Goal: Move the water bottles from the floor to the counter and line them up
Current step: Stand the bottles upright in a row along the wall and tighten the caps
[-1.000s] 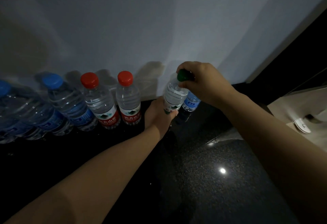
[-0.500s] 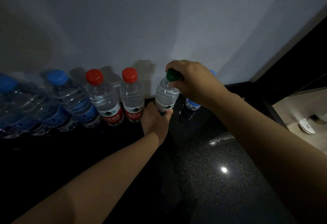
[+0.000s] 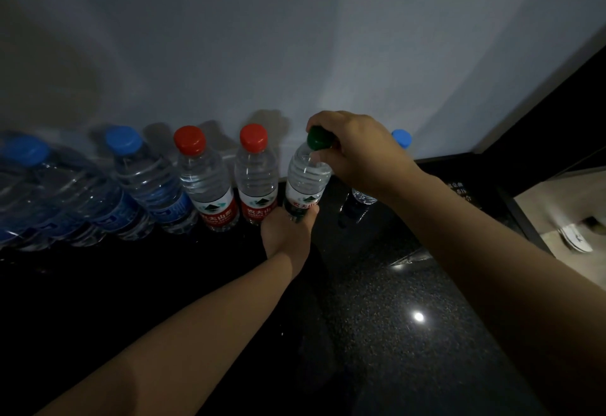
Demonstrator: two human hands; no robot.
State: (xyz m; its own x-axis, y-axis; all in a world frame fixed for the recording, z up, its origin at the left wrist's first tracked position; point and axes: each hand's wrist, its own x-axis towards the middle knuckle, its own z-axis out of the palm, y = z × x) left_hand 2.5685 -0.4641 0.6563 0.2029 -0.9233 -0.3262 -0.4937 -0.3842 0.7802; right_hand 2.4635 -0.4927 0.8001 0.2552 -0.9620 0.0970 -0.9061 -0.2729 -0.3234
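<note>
A green-capped water bottle (image 3: 306, 176) stands tilted slightly on the black counter (image 3: 410, 333), close beside two red-capped bottles (image 3: 255, 172) (image 3: 205, 179). My right hand (image 3: 357, 149) grips its cap and neck from above. My left hand (image 3: 287, 235) holds its base from the front. Left of the red-capped pair, blue-capped bottles (image 3: 144, 179) continue the row along the wall. Another blue-capped bottle (image 3: 400, 138) stands behind my right wrist, mostly hidden.
A pale wall (image 3: 295, 38) backs the row. The counter ends at the right, where a lower light floor (image 3: 564, 209) with a white shoe (image 3: 575, 238) shows. A ceiling light reflects off the counter (image 3: 418, 316).
Both hands have slid the green-capped bottle leftward, from beside the far blue-capped bottle to right next to the second red-capped one.
</note>
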